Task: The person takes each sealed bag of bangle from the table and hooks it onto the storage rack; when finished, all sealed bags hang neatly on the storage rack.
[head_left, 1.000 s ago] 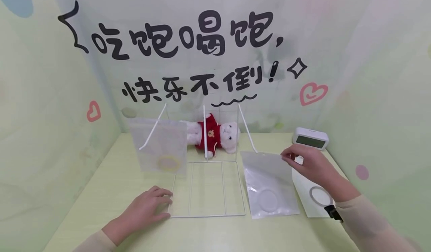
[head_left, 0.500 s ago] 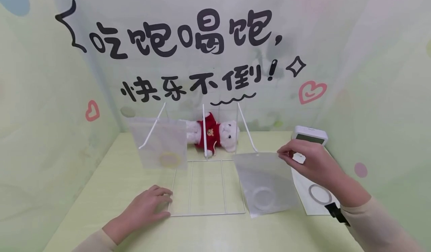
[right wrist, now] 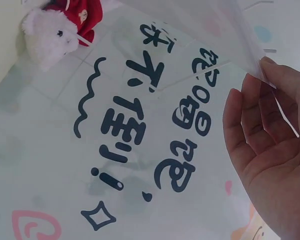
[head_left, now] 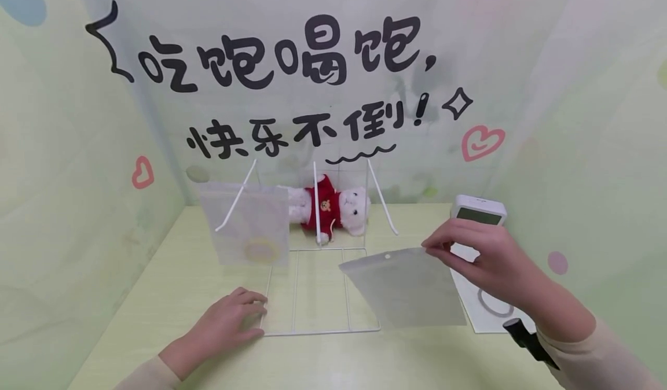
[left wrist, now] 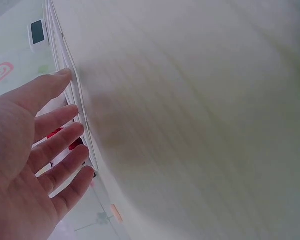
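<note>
My right hand pinches translucent plastic pouch | my left hand, fingers extended, at left edge of white wire rack

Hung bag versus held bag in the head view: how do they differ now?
The hung bag hangs on the rack; the held bag is pinched by the right hand.
The hung bag shows a yellow ring; the held bag shows none.
The hung bag's top edge is nearly level; the held bag's slants up toward the hand.
Both are pale.
</note>
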### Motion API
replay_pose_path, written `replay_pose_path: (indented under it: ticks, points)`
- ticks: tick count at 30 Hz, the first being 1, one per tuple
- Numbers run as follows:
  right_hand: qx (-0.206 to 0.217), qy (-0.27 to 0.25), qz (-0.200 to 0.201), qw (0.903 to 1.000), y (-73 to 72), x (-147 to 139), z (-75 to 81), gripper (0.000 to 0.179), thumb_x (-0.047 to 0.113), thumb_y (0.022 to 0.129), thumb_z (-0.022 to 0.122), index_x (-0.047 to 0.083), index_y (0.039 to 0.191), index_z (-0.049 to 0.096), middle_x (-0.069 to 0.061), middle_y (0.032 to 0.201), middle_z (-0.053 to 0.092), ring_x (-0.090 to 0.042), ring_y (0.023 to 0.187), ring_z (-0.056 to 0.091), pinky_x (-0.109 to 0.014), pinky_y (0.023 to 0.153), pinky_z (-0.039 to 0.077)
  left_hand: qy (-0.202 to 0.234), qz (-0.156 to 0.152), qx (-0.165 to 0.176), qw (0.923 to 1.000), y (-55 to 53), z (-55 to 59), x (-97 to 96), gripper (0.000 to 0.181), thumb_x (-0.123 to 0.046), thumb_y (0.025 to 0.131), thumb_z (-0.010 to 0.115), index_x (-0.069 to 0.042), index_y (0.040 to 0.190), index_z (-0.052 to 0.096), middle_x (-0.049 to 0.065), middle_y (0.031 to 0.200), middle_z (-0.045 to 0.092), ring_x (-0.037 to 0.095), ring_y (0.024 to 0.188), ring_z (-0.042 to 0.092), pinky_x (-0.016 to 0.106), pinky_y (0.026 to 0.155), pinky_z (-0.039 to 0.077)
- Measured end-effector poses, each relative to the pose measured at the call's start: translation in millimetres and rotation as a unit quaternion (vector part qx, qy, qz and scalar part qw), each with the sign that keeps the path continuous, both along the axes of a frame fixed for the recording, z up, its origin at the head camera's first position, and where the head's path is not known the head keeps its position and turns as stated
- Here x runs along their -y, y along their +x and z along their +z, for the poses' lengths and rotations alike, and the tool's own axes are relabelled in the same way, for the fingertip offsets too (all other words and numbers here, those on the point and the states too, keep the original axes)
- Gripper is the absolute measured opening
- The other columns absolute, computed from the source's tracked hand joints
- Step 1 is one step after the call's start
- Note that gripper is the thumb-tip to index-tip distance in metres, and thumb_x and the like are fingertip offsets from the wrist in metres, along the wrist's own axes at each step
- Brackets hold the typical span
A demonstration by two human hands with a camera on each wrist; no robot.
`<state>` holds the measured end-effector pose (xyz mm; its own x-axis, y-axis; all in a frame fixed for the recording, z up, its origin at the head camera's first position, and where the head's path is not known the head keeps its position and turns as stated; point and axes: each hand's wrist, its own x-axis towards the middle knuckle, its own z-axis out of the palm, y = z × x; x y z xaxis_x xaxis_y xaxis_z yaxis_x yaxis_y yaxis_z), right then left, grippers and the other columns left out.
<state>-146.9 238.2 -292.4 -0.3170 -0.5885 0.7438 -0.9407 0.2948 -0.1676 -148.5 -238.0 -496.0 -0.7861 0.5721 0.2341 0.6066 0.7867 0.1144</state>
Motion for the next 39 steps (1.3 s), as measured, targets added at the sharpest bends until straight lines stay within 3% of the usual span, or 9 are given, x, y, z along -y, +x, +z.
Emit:
replay_pose_path:
  ticks: [10,18,23,32,39]
  points:
    - [-0.032,-0.009,0.040,0.9986,4.7,24.8,25.9,0.017,0.018,0.100,0.067,0.004,0.096,0.075,-0.002,0.086,0.072,-0.001,0.081,0.060,-0.013,0.072,0.053,0.006,-0.001,-0.008,0.9999,0.7,1.0,-0.2,0.031,-0.033,0.076,0.088,-0.019,0.102,0.079,-0.003,0.123,0.072,0.019,0.108,0.063,0.040,0.087,0.061]
    - [-0.033,0.005,0.042,0.9985,2.4,37.2,39.6,0.014,0.018,0.099,0.070,0.007,0.102,0.077,-0.002,0.091,0.074,-0.001,0.084,0.063,-0.012,0.076,0.055,0.006,0.000,-0.013,0.9999,-0.6,-3.2,1.0,0.032,-0.035,0.075,0.089,-0.021,0.102,0.079,-0.005,0.122,0.072,0.018,0.108,0.063,0.038,0.086,0.061]
    - [-0.025,0.014,0.057,0.9980,-0.7,48.0,42.1,0.013,0.010,0.092,0.077,0.008,0.105,0.078,-0.001,0.094,0.076,-0.002,0.085,0.066,-0.013,0.073,0.056,0.006,0.002,-0.010,0.9999,-0.8,-2.6,1.4,0.031,-0.034,0.076,0.089,-0.021,0.102,0.079,-0.005,0.123,0.072,0.019,0.108,0.063,0.039,0.085,0.061]
    - [0.006,0.004,0.082,0.9966,-9.0,67.8,41.1,0.034,-0.007,0.076,0.085,0.009,0.106,0.077,-0.001,0.095,0.076,-0.004,0.082,0.066,-0.016,0.077,0.058,0.005,-0.002,-0.003,1.0000,-1.0,-4.9,1.4,0.032,-0.035,0.077,0.088,-0.020,0.104,0.079,-0.004,0.123,0.072,0.018,0.108,0.062,0.039,0.086,0.061]
    - [0.026,-0.002,0.070,0.9972,-14.9,77.1,39.8,0.030,-0.005,0.079,0.085,0.009,0.104,0.078,0.001,0.094,0.076,-0.006,0.081,0.066,-0.015,0.075,0.058,0.009,-0.001,-0.008,0.9999,0.2,-5.2,1.3,0.031,-0.035,0.076,0.088,-0.020,0.103,0.079,-0.005,0.123,0.072,0.017,0.108,0.062,0.039,0.085,0.061]
